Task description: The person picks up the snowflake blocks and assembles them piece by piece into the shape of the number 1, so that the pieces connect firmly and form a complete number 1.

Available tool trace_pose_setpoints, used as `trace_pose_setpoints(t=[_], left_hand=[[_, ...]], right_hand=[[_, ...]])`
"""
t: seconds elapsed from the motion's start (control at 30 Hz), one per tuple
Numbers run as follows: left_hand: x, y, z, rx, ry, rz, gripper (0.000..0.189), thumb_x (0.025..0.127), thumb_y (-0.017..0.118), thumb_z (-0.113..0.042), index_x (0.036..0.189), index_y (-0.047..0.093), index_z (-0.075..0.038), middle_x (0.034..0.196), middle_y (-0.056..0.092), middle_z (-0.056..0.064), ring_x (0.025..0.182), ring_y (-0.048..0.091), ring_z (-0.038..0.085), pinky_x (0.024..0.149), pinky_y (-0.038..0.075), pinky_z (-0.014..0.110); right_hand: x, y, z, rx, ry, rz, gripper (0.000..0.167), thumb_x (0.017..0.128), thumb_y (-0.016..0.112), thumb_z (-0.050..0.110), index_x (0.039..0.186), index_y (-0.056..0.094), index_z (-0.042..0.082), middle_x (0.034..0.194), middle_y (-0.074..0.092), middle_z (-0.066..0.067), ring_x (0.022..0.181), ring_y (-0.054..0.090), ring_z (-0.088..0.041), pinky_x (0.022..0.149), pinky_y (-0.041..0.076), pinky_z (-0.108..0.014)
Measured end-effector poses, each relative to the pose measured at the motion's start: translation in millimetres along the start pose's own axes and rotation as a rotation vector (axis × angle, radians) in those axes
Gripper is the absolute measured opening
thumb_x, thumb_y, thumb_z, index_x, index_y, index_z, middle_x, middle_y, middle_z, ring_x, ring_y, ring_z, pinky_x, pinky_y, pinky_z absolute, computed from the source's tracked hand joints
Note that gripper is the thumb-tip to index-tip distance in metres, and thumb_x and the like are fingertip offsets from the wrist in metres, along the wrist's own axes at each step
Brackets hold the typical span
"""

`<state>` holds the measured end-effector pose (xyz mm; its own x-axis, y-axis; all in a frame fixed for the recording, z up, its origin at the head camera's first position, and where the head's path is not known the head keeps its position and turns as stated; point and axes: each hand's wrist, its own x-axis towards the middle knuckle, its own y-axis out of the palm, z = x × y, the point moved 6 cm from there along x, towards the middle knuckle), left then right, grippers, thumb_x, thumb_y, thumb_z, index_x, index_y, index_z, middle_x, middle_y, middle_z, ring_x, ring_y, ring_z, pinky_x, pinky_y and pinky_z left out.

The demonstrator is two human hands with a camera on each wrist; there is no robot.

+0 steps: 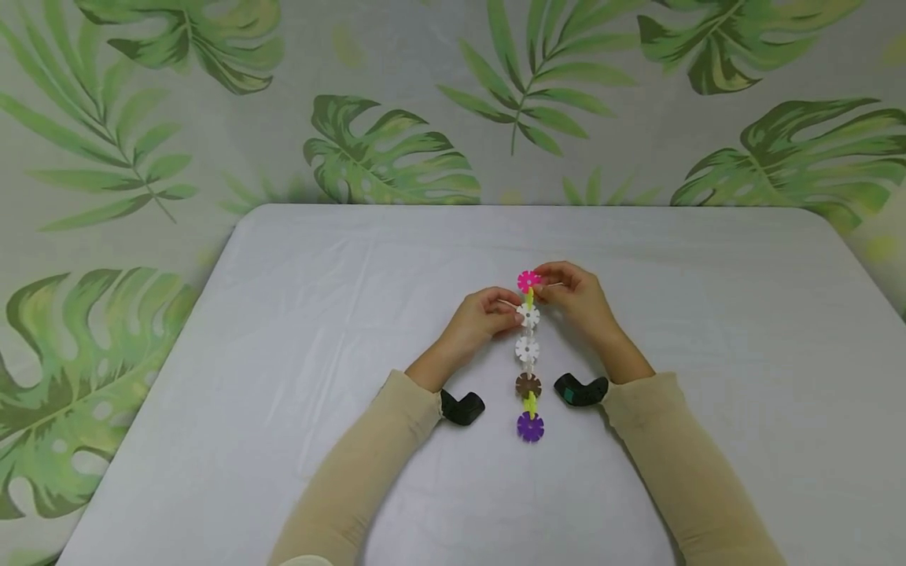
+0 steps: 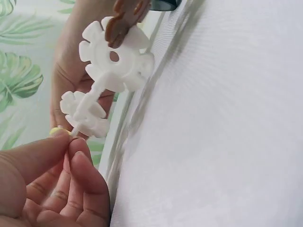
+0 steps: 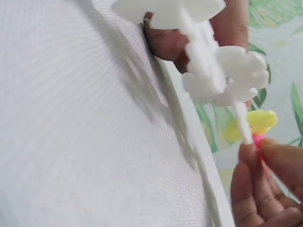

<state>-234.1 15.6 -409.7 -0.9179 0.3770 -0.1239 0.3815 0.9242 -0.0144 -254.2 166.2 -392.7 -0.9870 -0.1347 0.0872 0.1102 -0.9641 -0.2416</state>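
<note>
A chain of notched plastic snowflake discs hangs between both hands above the table, with a pink disc [image 1: 528, 281] at the top. Under it come a yellow disc [image 1: 529, 296], several white discs [image 1: 527, 349], a brown disc [image 1: 528, 386], a second yellow disc [image 1: 530, 404] and a purple disc [image 1: 530, 428] at the bottom end. My left hand [image 1: 481, 321] pinches the upper white disc [image 1: 527, 316] between thumb and forefinger. On the other side, my right hand [image 1: 575, 295] grips the pink disc [image 3: 258, 138] by its edge, close beside the yellow one.
A white cloth covers the table [image 1: 743, 330], whose far edge meets a wall [image 1: 396, 47] printed with green leaves. Black wrist devices [image 1: 463, 409] jut inward from both beige sleeves [image 1: 375, 456], on either side of the chain's lower part.
</note>
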Motion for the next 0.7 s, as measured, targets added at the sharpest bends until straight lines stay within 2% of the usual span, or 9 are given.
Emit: trace_pose_setpoints(t=[0.17, 0.37, 0.5, 0.6, 0.7], left_hand=[[4.4, 0.9, 4.7, 0.141, -0.017, 0.003, 0.023, 0.082, 0.065, -0.006, 0.104, 0.059, -0.001, 0.076, 0.061, 0.004, 0.053, 0.048, 0.010, 0.049, 0.041, 0.020], [5.0, 3.7, 2.8, 0.324, -0.024, 0.016, 0.021, 0.084, 0.065, -0.012, 0.104, 0.059, -0.007, 0.073, 0.062, 0.000, 0.046, 0.046, 0.011, 0.044, 0.041, 0.021], [4.1, 3.5, 0.7, 0.389, -0.019, 0.014, 0.022, 0.084, 0.065, -0.016, 0.103, 0.059, -0.007, 0.072, 0.061, 0.000, 0.048, 0.047, 0.011, 0.046, 0.041, 0.022], [2.8, -0.1, -2.9, 0.422, -0.002, -0.002, 0.023, 0.085, 0.064, -0.019, 0.103, 0.058, -0.007, 0.076, 0.060, -0.001, 0.054, 0.051, 0.010, 0.050, 0.042, 0.022], [-0.7, -8.3, -10.1, 0.443, 0.019, -0.033, 0.026, 0.086, 0.062, -0.023, 0.105, 0.057, -0.007, 0.084, 0.059, 0.000, 0.064, 0.055, 0.010, 0.056, 0.045, 0.022]], right_hand=[[0.3, 0.6, -11.9, -0.043, 0.105, 0.030, 0.027, 0.088, 0.057, 0.004, 0.113, 0.054, -0.006, 0.092, 0.055, -0.015, 0.068, 0.058, -0.008, 0.063, 0.049, -0.020], [-0.7, 0.2, -14.1, -0.109, 0.156, 0.056, 0.025, 0.090, 0.054, 0.006, 0.112, 0.055, -0.005, 0.087, 0.059, -0.017, 0.060, 0.057, -0.012, 0.056, 0.050, -0.023], [-2.1, -1.5, -10.8, -0.200, 0.170, 0.060, 0.024, 0.092, 0.052, 0.011, 0.111, 0.057, -0.002, 0.082, 0.060, -0.016, 0.063, 0.058, -0.016, 0.058, 0.050, -0.025], [-2.9, -4.7, -5.4, -0.294, 0.166, 0.059, 0.027, 0.093, 0.051, 0.018, 0.114, 0.056, 0.001, 0.088, 0.062, -0.015, 0.069, 0.059, -0.020, 0.062, 0.049, -0.026], [-3.4, -10.3, 3.2, -0.365, 0.140, 0.054, 0.034, 0.093, 0.051, 0.024, 0.118, 0.054, 0.002, 0.100, 0.061, -0.015, 0.079, 0.061, -0.024, 0.065, 0.048, -0.030]])
